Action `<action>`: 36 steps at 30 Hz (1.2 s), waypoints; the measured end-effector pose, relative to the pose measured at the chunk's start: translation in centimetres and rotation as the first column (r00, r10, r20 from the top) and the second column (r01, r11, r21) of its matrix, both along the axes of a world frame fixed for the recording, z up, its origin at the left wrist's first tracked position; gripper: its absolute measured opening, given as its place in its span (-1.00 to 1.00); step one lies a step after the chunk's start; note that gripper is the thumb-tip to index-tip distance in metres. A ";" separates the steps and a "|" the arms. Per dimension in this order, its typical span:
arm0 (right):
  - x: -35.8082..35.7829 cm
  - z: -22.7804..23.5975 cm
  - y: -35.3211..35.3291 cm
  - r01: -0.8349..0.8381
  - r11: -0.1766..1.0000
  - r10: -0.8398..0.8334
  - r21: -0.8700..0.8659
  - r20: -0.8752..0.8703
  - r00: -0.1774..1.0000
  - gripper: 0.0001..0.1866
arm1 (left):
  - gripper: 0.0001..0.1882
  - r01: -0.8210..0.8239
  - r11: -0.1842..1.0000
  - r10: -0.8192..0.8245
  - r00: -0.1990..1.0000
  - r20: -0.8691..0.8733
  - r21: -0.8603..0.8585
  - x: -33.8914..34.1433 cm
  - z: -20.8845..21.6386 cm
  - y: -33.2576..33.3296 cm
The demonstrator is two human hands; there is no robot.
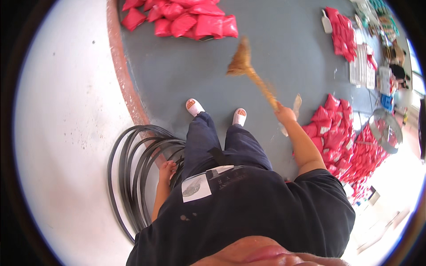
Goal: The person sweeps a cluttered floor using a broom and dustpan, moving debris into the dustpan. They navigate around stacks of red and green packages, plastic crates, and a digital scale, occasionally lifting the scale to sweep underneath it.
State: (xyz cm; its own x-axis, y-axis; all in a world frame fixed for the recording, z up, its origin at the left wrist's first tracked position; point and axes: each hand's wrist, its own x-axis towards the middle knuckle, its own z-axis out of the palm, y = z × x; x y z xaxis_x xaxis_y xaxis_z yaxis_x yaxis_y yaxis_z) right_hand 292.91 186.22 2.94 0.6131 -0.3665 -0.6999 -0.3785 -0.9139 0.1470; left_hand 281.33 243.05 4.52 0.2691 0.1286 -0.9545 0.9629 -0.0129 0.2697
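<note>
Broom (252, 74), yel.-brn, blurry, w/ fan-shaped bristle head (241, 61) & thin hdl. (266, 93)

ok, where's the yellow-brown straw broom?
Head view, upper half, just right of centre: the broom is gripped in the person's right hand, its bristles below and right of the glossy red plastic bags piled at the top.

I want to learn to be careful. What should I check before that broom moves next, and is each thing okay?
1. Right hand gripping the broom: ok.
2. Room between bristles and the far red packages: not ok, the tip looks close.
3. Bristles touching the gray floor: cannot tell, they're blurred.
4. Left hand free of the black coil: cannot tell, they overlap here.
5. White shoes apart from the broom: ok.
</note>
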 end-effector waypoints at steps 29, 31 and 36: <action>-35.3 1.9 -19.3 0.744 0.662 -0.729 0.086 -0.154 0.667 -0.04 | -0.83 0.805 0.590 -0.772 0.586 0.247 -0.067 5.4 0.1 -21.5; -43.0 -1.0 -13.8 0.795 0.413 -0.833 0.445 -0.167 0.527 -0.38 | -0.81 0.707 0.684 -0.666 0.705 0.244 -0.177 6.5 -2.0 -22.5; -49.8 -2.7 -0.6 0.607 -0.389 -0.917 0.694 -0.224 -0.331 -0.48 | -0.77 0.900 0.402 -0.885 0.337 0.321 0.165 9.7 2.9 -32.0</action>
